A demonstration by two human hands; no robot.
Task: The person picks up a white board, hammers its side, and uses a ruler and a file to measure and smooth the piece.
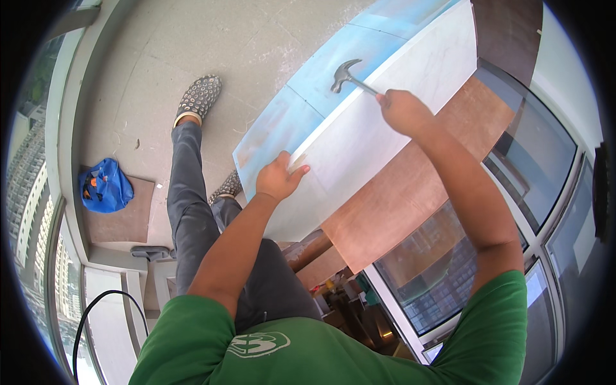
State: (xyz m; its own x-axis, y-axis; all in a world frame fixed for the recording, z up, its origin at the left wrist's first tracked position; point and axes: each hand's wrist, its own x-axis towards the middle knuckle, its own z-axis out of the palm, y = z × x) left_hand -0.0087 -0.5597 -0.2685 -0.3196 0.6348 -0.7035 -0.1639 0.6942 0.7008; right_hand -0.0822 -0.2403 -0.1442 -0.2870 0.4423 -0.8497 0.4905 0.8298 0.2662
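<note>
My right hand (pixel 405 113) is closed round the handle of a claw hammer (pixel 346 74). The metal head is raised over the long edge where a white panel (pixel 385 122) meets a light-blue panel (pixel 308 93). Lower down that same edge, my left hand (pixel 280 177) grips the white panel, its thumb lying on the white face. The rest of its fingers curl over the edge and are partly hidden. Both panels look joined along the edge, and the white one shows a brownish patch beside my left hand.
A blue plastic bag (pixel 106 186) sits on a brown board (pixel 125 215) by the windows at left. Brown wood sheets (pixel 410 179) lean at the glass doors on the right. My shoe (pixel 199 97) stands on the dusty tiled floor (pixel 250 38). A black cable (pixel 96 301) arcs at lower left.
</note>
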